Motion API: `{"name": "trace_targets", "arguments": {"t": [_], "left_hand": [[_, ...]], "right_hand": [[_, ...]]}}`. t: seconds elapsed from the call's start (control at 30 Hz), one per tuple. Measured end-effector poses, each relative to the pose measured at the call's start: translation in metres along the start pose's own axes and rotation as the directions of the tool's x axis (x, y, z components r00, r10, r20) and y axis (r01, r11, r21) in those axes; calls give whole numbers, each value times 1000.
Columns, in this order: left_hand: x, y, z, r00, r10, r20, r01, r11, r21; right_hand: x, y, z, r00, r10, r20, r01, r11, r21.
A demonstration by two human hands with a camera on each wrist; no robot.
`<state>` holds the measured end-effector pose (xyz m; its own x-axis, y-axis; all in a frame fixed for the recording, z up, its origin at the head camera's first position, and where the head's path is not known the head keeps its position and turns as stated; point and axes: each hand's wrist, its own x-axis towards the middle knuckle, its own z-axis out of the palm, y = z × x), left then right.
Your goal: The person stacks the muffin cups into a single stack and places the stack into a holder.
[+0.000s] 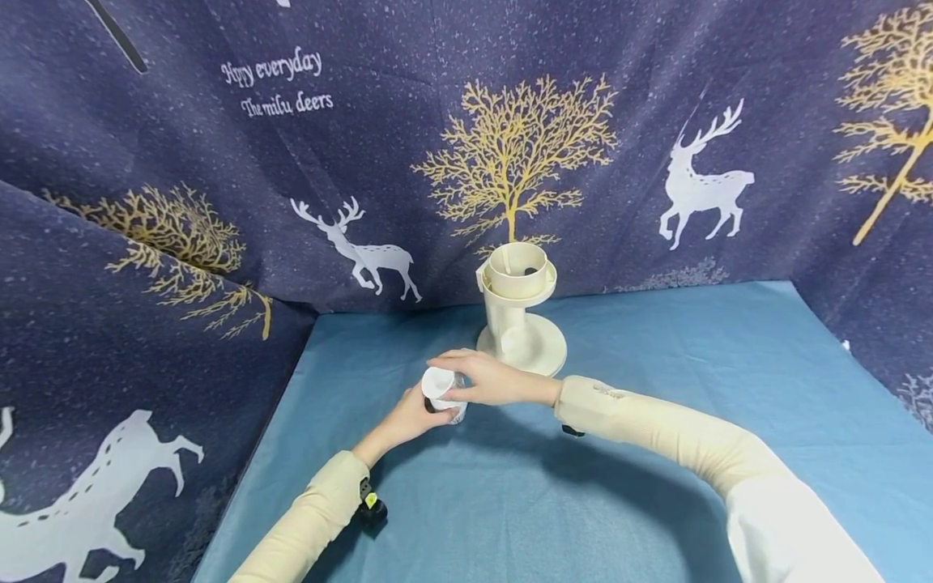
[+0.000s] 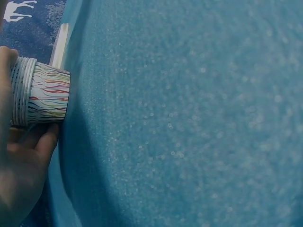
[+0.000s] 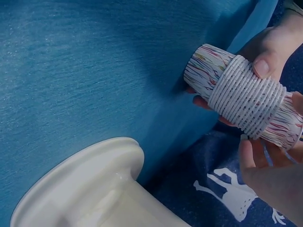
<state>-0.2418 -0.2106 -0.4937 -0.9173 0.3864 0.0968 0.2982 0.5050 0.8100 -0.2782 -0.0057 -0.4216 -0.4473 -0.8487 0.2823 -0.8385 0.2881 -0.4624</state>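
Above the blue cloth, my left hand (image 1: pixel 410 418) grips a stack of paper cups (image 3: pixel 246 97) printed with wavy coloured lines. My right hand (image 1: pixel 490 379) holds the upper end of the stack, thumb and fingers around the cup (image 3: pixel 283 127) there. White rims bunch together mid-stack in the right wrist view, with patterned walls showing at both ends. From the head view the stack's top end is a round white face. The left wrist view shows the lower cup wall (image 2: pixel 49 92) beside my left fingers.
Just behind my right hand stands a cream-coloured stand (image 1: pixel 503 320) with a round base (image 1: pixel 543 344) and a ring-shaped holder (image 1: pixel 517 283) on top. Blue cloth (image 1: pixel 692 356) covers the table. A dark curtain (image 1: pixel 379 162) with deer and trees hangs behind and at the sides.
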Motion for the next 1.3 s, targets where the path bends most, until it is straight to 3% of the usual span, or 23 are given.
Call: {"name": "trace_targets", "arguments": {"t": [0.2, 0.87, 1.3], "left_hand": [[1, -1, 0, 1000, 0, -22, 2, 998, 61], [1, 1, -3, 1000, -27, 7, 26, 996, 82], [1, 1, -6, 999, 32, -2, -32, 998, 62]], "right_hand": [[0, 4, 3, 999, 27, 27, -27, 1000, 2], [-9, 13, 16, 995, 90, 30, -91, 996, 25], [-15, 11, 19, 993, 114, 26, -115, 992, 53]]}}
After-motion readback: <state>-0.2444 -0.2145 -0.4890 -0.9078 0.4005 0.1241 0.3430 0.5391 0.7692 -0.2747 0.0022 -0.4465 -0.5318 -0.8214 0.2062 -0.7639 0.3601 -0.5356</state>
